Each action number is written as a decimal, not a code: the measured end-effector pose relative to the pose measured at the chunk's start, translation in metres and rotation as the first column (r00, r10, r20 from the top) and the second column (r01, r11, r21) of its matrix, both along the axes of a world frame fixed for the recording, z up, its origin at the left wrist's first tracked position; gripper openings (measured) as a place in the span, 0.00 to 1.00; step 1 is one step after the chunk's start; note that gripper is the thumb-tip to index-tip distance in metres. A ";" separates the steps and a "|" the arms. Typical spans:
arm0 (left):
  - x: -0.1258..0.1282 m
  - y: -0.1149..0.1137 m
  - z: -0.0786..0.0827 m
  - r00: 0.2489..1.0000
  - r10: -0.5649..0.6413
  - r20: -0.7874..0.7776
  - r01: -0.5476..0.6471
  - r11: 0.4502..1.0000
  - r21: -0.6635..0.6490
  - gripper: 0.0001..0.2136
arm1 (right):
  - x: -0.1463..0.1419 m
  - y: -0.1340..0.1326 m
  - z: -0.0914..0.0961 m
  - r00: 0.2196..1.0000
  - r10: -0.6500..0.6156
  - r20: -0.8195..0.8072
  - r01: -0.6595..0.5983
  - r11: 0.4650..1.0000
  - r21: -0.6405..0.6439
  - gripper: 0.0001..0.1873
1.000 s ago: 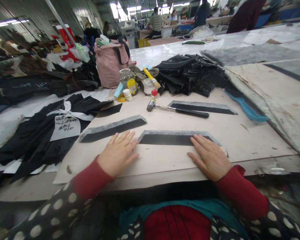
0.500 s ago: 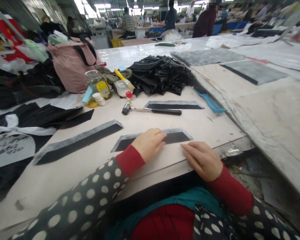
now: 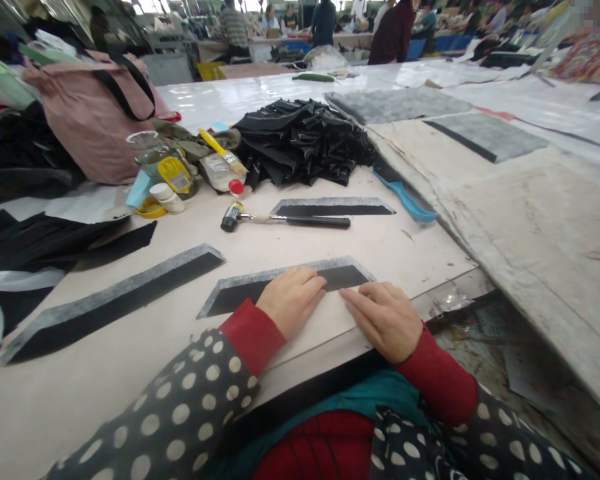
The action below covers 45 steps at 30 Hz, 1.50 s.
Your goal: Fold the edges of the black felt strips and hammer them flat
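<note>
Lying on the pale work surface (image 3: 300, 245), a grey-edged black strip (image 3: 236, 297) serves as clock centre. The left hand (image 3: 293, 301) lies over its near edge, fingers together and bent; whether they pinch anything cannot be told. The right hand (image 3: 384, 319), between three and four o'clock, has thumb and fingertips drawn together; any grip cannot be told. Second strip (image 3: 125, 305): nine. Mallet (image 3: 300, 221): twelve. Blue object (image 3: 411, 201): two.

The left hand (image 3: 291, 301) lay palm down, fingers bent toward two o'clock; the right hand (image 3: 387, 320) pointed bunched fingers toward ten, near but apart.
</note>
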<state>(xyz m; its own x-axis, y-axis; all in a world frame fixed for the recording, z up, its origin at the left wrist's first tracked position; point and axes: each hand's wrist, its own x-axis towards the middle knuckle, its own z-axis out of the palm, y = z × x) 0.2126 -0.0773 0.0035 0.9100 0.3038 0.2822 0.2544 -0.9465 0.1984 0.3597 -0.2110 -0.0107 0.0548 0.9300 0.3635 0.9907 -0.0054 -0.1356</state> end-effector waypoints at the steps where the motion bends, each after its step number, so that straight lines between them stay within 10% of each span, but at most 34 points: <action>1: 0.000 0.000 0.000 1.000 0.002 -0.001 -0.002 1.000 -0.003 0.09 | 0.000 0.000 0.000 1.000 -0.003 0.001 0.003 1.000 -0.010 0.15; 16: 0.003 -0.001 0.000 0.988 0.157 -0.009 -0.156 0.986 0.061 0.09 | 0.004 0.010 0.004 0.994 -0.107 0.029 0.108 0.993 -0.051 0.18; 25: -0.019 0.012 0.001 0.943 0.301 0.140 -0.271 0.941 -0.202 0.07 | 0.010 0.013 0.004 0.995 -0.050 -0.085 0.045 0.997 -0.065 0.18; 33: -0.016 0.004 -0.003 0.998 -0.010 0.055 0.011 1.000 -0.026 0.10 | 0.031 0.022 0.023 0.805 -0.201 -0.558 0.116 0.976 -0.184 0.28; 45: -0.014 0.004 -0.001 0.997 -0.077 0.008 0.076 0.993 0.085 0.10 | 0.035 0.035 0.021 0.887 -0.354 -0.296 0.248 0.907 -0.339 0.16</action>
<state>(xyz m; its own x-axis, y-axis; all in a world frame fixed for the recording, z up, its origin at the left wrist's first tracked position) 0.1983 -0.0730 0.0020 0.9265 0.2076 0.3139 0.1785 -0.9767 0.1192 0.3950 -0.1757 0.0103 0.4208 0.9071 -0.0072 0.8252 -0.3861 -0.4123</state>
